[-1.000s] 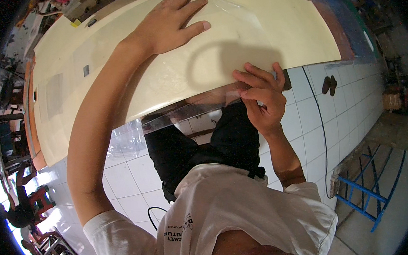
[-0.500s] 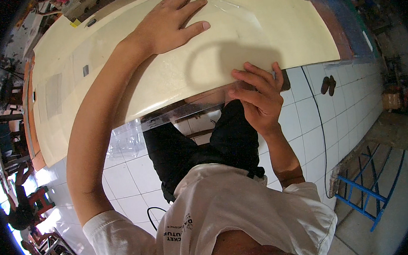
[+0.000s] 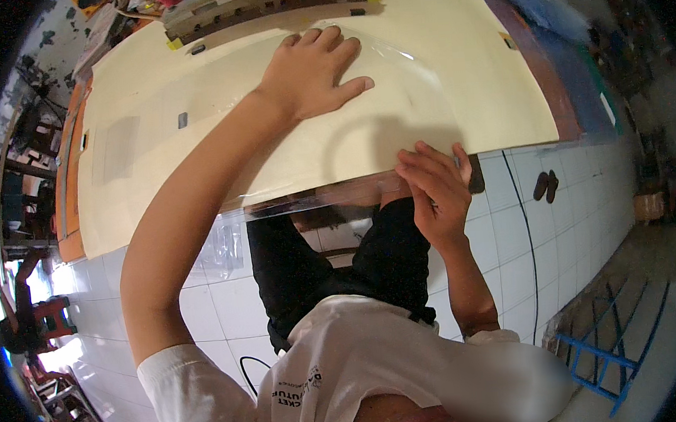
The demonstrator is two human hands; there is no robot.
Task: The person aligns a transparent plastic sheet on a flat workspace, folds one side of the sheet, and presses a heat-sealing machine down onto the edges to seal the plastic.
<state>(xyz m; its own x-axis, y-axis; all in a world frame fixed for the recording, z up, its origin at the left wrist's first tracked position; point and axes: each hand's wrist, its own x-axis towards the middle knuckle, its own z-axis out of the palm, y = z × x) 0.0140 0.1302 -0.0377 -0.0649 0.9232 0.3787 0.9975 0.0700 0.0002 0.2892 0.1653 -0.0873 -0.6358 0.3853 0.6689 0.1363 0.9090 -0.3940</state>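
A clear plastic sheet (image 3: 276,203) lies over the cream-coloured tabletop covering (image 3: 494,101), its near edge hanging slightly past the table's front. Flat on the sheet, toward the middle of the table, rests my left hand (image 3: 310,73), palm down with thumb and fingers apart. My right hand (image 3: 439,189) is at the front edge, right of my legs, its fingers bent and closed at the sheet's edge. Exactly how the fingertips meet the sheet is partly hidden.
At the far side stands a long brown block-like bar (image 3: 279,13) with yellow ends. Small dark pieces (image 3: 183,120) lie on the table. Below are white floor tiles, a black cable (image 3: 527,238), brown sandals (image 3: 545,186) and a blue metal frame (image 3: 606,361).
The view has shifted, so the table sits lower and more of the far bar shows. Both hands keep nearly the same places on the sheet.
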